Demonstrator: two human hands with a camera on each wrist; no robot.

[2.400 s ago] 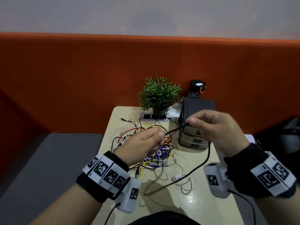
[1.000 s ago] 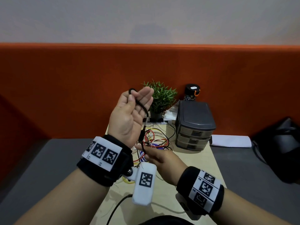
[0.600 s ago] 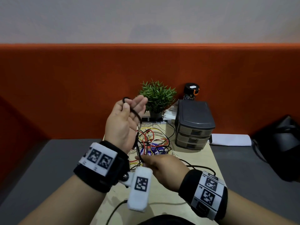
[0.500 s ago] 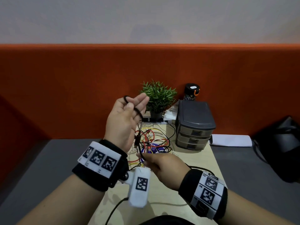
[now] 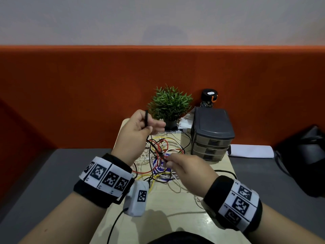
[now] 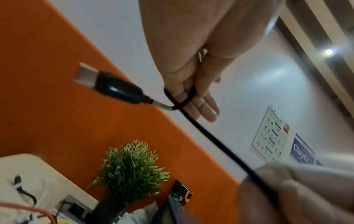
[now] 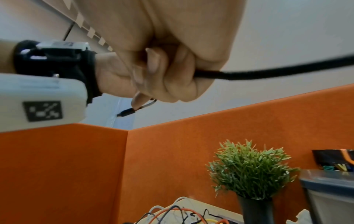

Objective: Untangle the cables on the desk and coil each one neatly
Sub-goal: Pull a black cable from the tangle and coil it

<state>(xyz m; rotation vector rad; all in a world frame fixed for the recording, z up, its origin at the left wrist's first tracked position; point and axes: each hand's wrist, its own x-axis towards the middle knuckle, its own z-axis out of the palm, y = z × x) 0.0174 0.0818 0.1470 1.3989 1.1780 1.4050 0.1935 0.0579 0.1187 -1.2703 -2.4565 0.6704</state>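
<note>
A black cable (image 5: 146, 118) is looped round the fingers of my left hand (image 5: 149, 125), raised above the desk's far left; my thumb pins it. In the left wrist view the loop (image 6: 184, 97) crosses two fingers and its USB plug (image 6: 107, 86) sticks out free. The cable runs down to my right hand (image 5: 168, 160), which grips it in a fist (image 7: 249, 74) just above the tangle. The tangle of red, white, yellow and black cables (image 5: 163, 152) lies in the middle of the desk (image 5: 175, 208).
A potted plant (image 5: 169, 103) and a black cup (image 5: 209, 98) stand at the back by the orange partition. A grey drawer unit (image 5: 212, 132) fills the right rear of the desk. White paper (image 5: 251, 151) and a black bag (image 5: 307, 161) lie off to the right.
My left fingers, held straight up with the loop draped over them, have folded over the loop. The right hand keeps its hold on the cable and has shifted slightly up and right.
</note>
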